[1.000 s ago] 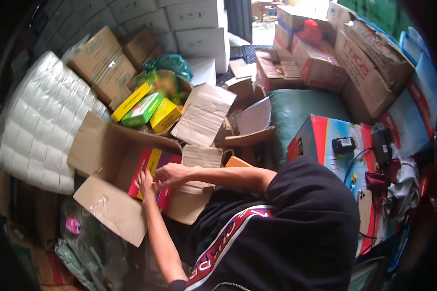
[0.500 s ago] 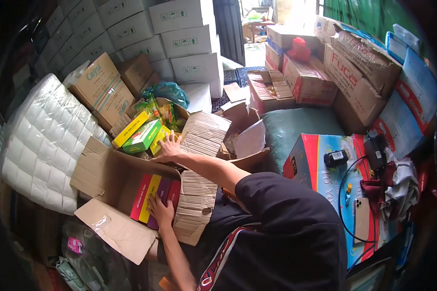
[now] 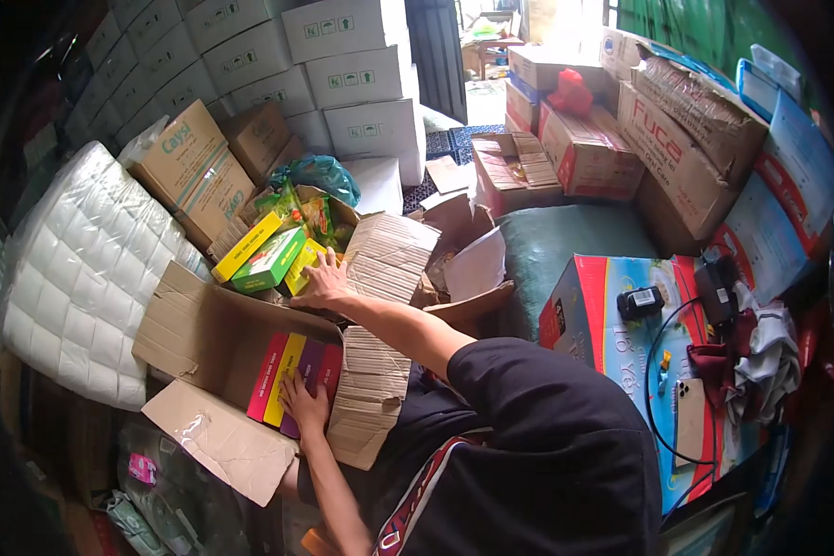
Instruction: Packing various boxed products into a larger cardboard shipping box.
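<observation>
A brown carton [image 3: 195, 320] stands with its flaps spread, and a row of slim red, yellow and purple boxes [image 3: 292, 378] lies in it. On these boxes rests my left hand [image 3: 306, 404], fingers apart and stretched over the yellow and purple ones. Beyond is a second carton with a long yellow box [image 3: 247, 247], a green and white box [image 3: 269, 259] and green-yellow packets [image 3: 317, 218]. My right hand [image 3: 324, 280] reaches across to it, its spread fingers touching a shorter yellow box [image 3: 303, 267] beside the green one. Its palm's underside is hidden.
White cartons [image 3: 361, 79] are stacked at the back. A wrapped white bale [image 3: 88, 269] leans at left. To my right, a colourful carton [image 3: 621, 334] carries a phone [image 3: 689, 422], a black cable and crumpled cloth [image 3: 764, 347]. More cartons [image 3: 588, 153] line the far right.
Almost nothing differs. Both hands stay on the same boxes, with the right fingers shifted very slightly.
</observation>
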### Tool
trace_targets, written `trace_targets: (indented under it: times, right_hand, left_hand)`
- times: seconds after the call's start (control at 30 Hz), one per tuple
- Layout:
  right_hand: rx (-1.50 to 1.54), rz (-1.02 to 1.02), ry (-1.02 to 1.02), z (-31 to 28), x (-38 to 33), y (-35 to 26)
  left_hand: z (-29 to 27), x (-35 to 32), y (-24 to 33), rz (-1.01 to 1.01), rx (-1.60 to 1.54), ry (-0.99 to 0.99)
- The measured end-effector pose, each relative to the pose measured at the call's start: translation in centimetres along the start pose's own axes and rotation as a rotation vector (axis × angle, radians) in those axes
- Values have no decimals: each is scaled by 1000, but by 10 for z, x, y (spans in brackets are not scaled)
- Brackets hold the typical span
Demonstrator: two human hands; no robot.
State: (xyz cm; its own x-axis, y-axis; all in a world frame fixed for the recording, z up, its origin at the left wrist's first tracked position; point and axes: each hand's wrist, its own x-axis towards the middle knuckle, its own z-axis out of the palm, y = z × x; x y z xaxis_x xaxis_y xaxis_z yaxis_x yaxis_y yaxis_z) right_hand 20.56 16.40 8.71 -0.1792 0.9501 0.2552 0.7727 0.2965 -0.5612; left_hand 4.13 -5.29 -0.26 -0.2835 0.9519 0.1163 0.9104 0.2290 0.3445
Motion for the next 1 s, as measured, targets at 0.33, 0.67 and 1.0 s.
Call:
trace_targets:
  times: [0.33, 0.67, 1.0]
  right_hand:
    - [326, 25, 179, -53, -4, 6]
    - [546, -137, 337, -152, -37, -6]
    - [810, -448, -56, -158, -78, -48]
  left_hand:
    - [-3, 2, 2, -13, -16, 2]
    - [-3, 2, -6, 150, -250, 258]
    - [-29, -4, 24, 480, -222, 836]
